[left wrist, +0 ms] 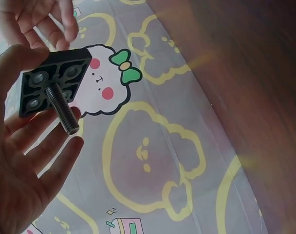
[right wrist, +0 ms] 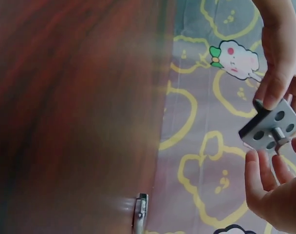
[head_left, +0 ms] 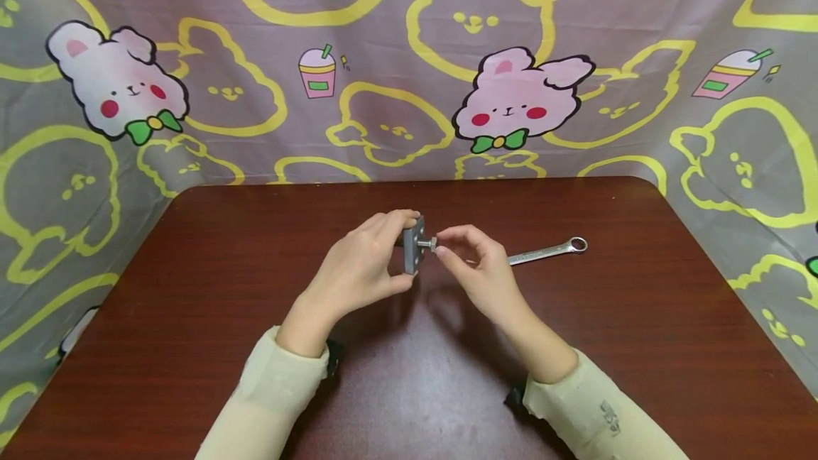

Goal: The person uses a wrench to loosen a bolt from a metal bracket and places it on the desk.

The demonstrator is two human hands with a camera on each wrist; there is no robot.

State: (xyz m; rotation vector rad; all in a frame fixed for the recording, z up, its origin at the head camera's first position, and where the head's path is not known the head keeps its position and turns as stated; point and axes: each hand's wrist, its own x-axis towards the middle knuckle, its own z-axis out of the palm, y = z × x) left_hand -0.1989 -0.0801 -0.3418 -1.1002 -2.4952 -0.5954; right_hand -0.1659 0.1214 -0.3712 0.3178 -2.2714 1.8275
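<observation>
Left hand (head_left: 358, 261) clamped on opposite edges of square grey four-holed plate (head_left: 410, 253), held above glossy brown table (head_left: 409, 403); right hand (head_left: 488, 275) pinching head of silver threaded metal bolt (head_left: 426, 243) through plate; silver metal wrench (head_left: 546, 253) right of plate; best keep bolt square, twist by fingertips

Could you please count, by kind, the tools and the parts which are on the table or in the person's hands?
Wrench: 1, partly hidden behind the right hand
Plate with holes: 1, held by the left hand
Bolt: 1, passing through the plate
Total: 3
</observation>
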